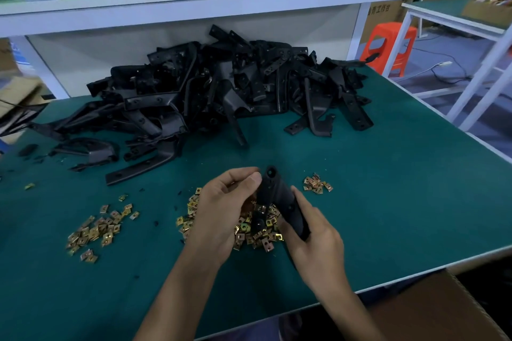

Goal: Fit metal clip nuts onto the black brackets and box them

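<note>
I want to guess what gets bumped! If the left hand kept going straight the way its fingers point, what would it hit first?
The left hand points up and rightward, fingers already at the held black bracket. So it meets that bracket first, probably; depth is hard to judge.

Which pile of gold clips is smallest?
The pile to the right of the hands, a small cluster. The left pile spreads wider, and the middle pile under the hands is the largest.

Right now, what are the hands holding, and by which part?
One black bracket: the right hand grips its lower end, the left hand pinches near its upper end.
</note>
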